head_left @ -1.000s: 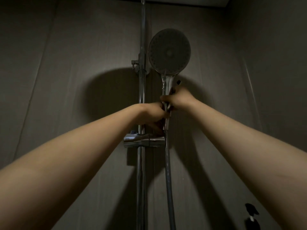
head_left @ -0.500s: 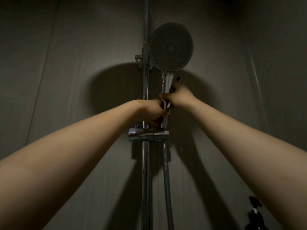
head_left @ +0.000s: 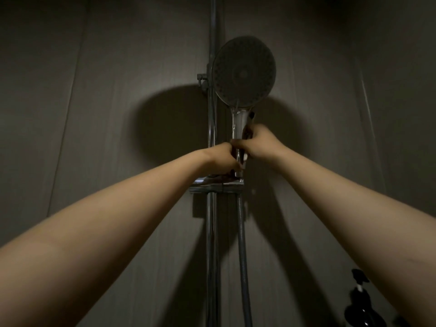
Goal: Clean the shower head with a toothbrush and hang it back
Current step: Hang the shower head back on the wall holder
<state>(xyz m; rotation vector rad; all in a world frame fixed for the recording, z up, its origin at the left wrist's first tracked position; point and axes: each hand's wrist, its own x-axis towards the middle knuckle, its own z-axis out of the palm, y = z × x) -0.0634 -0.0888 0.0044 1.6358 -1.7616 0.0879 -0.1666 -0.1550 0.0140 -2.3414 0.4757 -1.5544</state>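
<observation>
The round shower head [head_left: 244, 72] stands upright against the dim wall, spray face toward me. Its chrome handle [head_left: 236, 125] runs down to the chrome holder bracket [head_left: 215, 184] on the vertical rail [head_left: 212, 114]. My right hand [head_left: 260, 143] grips the handle from the right, just under the head. My left hand [head_left: 223, 159] grips it lower, right above the bracket. A small dark tip [head_left: 252, 115] sticks up beside the handle above my right hand; I cannot tell whether it is the toothbrush. The hose [head_left: 243, 256] hangs straight down from the handle's foot.
Grey wall panels surround the rail on all sides. A dark pump bottle [head_left: 361, 308] stands at the bottom right, under my right forearm. A small knob [head_left: 201, 77] juts left from the rail beside the head.
Both hands have brought the shower head down a little, so the handle's foot now meets the bracket. Both grips are unchanged. The view has shifted slightly.
</observation>
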